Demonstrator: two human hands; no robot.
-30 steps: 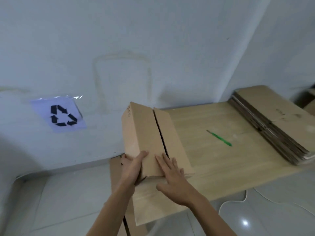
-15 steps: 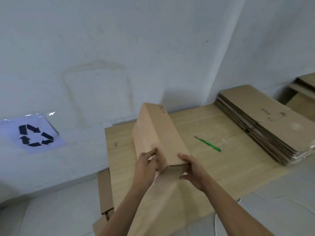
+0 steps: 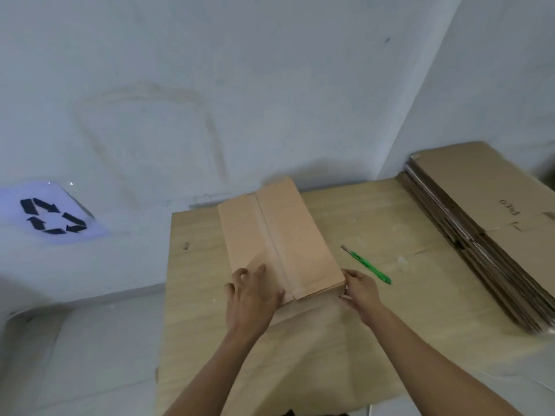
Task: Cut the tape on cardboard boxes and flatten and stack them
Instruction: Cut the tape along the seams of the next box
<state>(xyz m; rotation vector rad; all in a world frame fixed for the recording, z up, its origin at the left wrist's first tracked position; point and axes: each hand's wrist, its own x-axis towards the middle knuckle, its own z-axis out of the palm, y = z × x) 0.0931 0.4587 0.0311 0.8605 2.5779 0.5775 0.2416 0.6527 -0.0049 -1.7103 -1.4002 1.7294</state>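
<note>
Cardboard box at centre, taped seam up, a hand at each near corner.

Far left on the wall, a recycling sign. Next, left hand laid on the box top, fingers spread and pressing beside the tape running away down the middle (apparently uncut). Then right hand curled round the near right corner, thumb above, fingers on the end face. Just right of that, green cutter lying free on the table; far right, stack of flattened boxes. Likely light and hollow, stiff along the folds yet giving in the panels, dry rather than slippery. Best held by edges and corners, steadied flat-handed beside the seam, never on it, leaving the blade a free line.
</note>
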